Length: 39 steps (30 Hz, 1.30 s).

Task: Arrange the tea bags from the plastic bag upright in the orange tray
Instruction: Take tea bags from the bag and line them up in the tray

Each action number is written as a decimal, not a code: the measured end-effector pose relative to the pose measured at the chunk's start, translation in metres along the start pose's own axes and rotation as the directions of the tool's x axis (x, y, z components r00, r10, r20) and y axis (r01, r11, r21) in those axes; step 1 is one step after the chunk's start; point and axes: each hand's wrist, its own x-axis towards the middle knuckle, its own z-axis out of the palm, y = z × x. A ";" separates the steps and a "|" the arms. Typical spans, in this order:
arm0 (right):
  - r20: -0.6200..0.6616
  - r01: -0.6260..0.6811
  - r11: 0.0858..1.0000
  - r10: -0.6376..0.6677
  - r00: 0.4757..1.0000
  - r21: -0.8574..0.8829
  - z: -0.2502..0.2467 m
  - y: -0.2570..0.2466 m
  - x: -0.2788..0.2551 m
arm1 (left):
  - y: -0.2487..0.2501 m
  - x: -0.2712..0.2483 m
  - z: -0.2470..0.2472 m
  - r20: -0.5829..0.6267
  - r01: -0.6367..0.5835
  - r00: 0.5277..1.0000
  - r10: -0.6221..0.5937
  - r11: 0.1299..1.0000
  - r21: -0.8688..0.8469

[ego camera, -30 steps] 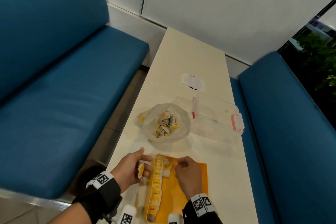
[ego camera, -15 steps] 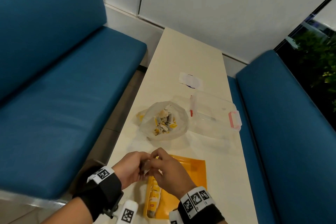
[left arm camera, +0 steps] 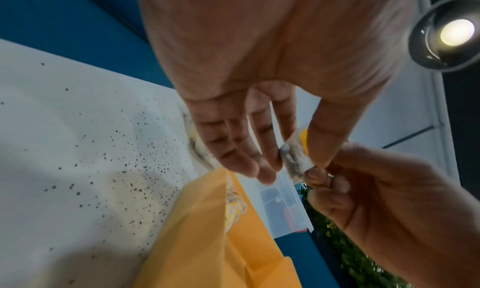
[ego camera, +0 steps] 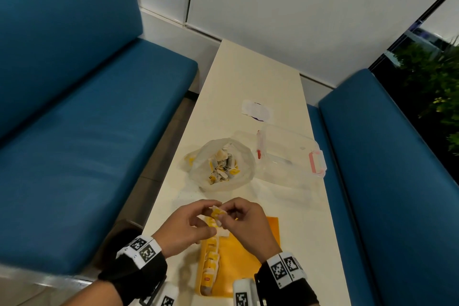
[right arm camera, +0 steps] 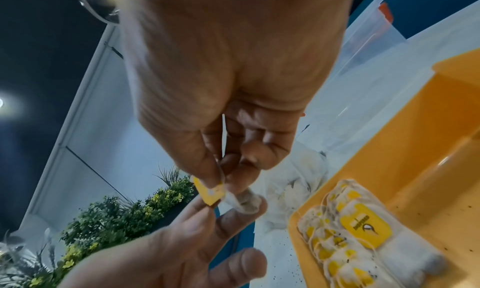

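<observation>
Cafe/diner booth, blue padded bench seats (ego camera: 94, 119) either side of narrow table (ego camera: 253, 87), white panel wall (ego camera: 298, 7)

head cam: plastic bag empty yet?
No, the plastic bag holds a heap of tea bags beyond both hands.

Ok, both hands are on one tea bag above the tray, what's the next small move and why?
Probably lower the tea bag upright at the far end of the row of tea bags along the orange tray's left wall. Both the left hand and right hand pinch it just above that spot.
</observation>
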 end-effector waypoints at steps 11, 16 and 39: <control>-0.001 -0.069 0.991 0.070 0.998 0.111 -0.002 -0.004 -0.005 | -0.001 0.001 0.005 -0.140 -0.118 0.979 0.150 0.970 0.211; 0.031 -0.152 0.957 0.149 0.988 0.247 -0.001 0.000 -0.010 | -0.006 0.004 0.006 -0.145 -0.093 0.981 0.131 0.965 0.246; -0.049 -0.493 0.867 0.491 0.870 -0.072 0.011 0.080 0.011 | -0.042 0.012 0.013 -0.122 0.196 0.980 -0.156 0.857 0.476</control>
